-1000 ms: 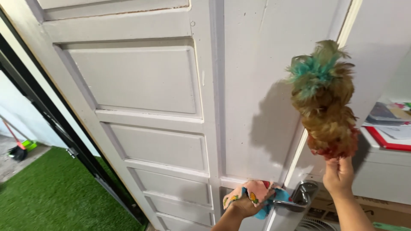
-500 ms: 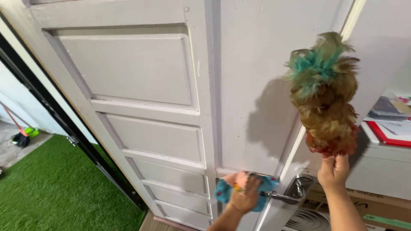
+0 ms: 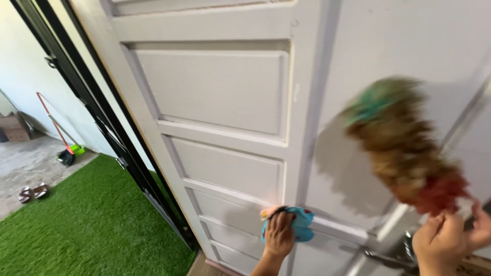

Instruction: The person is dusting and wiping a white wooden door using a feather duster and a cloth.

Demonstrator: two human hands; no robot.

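Pressing a blue cloth (image 3: 295,224) flat against the white door (image 3: 215,92), the left hand (image 3: 279,236) covers it; the right hand (image 3: 441,246) grips a blurred feather duster (image 3: 401,145)

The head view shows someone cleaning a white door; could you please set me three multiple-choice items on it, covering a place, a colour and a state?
1. Where is the left hand?
A. pressing a blue cloth against the white panelled door
B. on the artificial grass
C. on the broom

2. What colour is the feather duster at its tip?
A. white
B. teal
C. black

3. What is the right hand doing?
A. hanging empty
B. holding a shoe
C. gripping the feather duster by its base

Answers: 1 A, the hand lies flat on the cloth at the door. 2 B, the top feathers are teal. 3 C, the fingers close under the red feathers.
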